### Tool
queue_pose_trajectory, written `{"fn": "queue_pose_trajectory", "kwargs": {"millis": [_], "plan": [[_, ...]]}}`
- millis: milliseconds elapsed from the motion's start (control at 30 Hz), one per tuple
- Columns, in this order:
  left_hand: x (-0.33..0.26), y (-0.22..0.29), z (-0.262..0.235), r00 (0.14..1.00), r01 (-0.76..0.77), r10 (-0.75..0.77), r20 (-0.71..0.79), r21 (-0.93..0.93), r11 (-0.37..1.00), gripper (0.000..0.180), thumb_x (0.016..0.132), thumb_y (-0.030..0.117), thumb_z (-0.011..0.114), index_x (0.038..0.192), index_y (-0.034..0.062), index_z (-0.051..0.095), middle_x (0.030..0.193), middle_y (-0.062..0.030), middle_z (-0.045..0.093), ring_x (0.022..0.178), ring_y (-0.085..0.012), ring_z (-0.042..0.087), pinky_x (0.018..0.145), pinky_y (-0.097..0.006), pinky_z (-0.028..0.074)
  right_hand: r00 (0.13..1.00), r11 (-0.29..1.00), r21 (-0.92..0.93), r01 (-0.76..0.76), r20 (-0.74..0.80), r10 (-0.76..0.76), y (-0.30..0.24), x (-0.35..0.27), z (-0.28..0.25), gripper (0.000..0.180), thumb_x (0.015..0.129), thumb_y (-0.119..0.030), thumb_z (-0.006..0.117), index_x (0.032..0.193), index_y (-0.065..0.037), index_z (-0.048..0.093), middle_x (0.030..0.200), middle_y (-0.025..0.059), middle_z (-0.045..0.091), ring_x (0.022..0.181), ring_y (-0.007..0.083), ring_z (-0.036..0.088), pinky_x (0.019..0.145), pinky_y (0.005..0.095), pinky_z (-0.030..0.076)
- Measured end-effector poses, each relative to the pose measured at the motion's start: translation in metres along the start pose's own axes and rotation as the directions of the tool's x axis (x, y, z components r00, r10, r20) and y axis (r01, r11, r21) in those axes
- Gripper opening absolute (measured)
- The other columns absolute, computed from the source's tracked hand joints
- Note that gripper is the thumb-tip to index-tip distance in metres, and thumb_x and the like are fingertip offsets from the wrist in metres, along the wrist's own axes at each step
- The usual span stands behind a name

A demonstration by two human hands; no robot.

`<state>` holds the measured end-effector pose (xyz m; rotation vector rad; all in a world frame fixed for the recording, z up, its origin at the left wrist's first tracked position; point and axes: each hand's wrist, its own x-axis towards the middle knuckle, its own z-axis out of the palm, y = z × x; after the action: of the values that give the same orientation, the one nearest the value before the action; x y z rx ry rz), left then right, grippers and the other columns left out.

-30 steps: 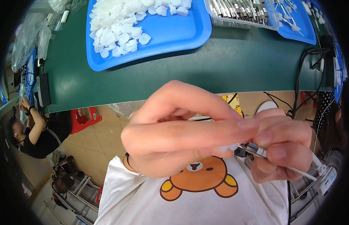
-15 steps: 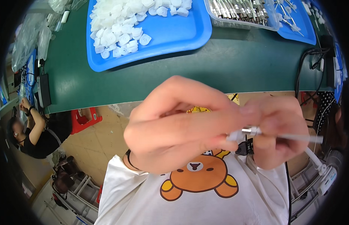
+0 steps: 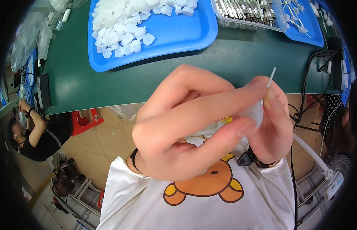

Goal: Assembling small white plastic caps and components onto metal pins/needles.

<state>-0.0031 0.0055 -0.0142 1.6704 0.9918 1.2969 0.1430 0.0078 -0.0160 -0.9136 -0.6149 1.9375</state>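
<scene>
White stick [image 3: 271, 76] now upright, formerly level, between both hands' fingertips [image 3: 245, 128].

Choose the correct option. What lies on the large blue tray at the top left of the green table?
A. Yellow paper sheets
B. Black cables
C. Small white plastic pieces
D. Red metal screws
C: the blue tray carries a heap of small white plastic pieces, set on the green table beyond the hands.
</scene>
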Motion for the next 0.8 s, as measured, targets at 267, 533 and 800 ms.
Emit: {"fn": "queue_pose_trajectory", "kwargs": {"millis": [267,533,800], "plan": [[-0.0039,-0.0041,0.0004,0.983,0.176,-0.182,-0.003,-0.250,0.952,0.022,0.077,0.017,0.050,0.080,-0.0032,0.058,0.070,-0.0100,0.050,0.058,-0.0119,0.046,0.050,-0.021,0.035,0.998,0.998,0.066,-0.016,0.058,0.012,0.0021,-0.0004,0.0011,0.025,0.081,-0.023,0.044,0.083,0.001,0.041,0.070,0.0096,0.049,0.057,0.0137,0.050,0.046,0.0218,0.039],[-0.0038,-0.0001,0.0031,0.938,0.321,-0.344,0.046,-0.492,0.809,0.025,0.076,0.015,0.047,0.085,-0.0067,0.057,0.071,-0.0118,0.051,0.061,-0.0138,0.046,0.053,-0.023,0.035,1.000,0.998,0.070,-0.008,0.025,0.006,0.0014,-0.0005,0.0065,0.025,0.082,-0.024,0.043,0.082,0.000,0.040,0.068,0.0085,0.048,0.054,0.0124,0.047,0.045,0.0212,0.038],[-0.0066,-0.0022,0.0033,0.938,0.319,-0.342,0.051,-0.510,0.799,0.029,0.069,0.011,0.051,0.090,-0.0091,0.055,0.074,-0.0114,0.050,0.064,-0.0141,0.046,0.057,-0.023,0.036,0.998,0.995,0.075,-0.060,-0.011,0.061,0.0017,0.0004,0.0071,0.024,0.083,-0.024,0.040,0.082,-0.001,0.041,0.065,0.0059,0.049,0.055,0.0101,0.047,0.046,0.0201,0.038]]}}
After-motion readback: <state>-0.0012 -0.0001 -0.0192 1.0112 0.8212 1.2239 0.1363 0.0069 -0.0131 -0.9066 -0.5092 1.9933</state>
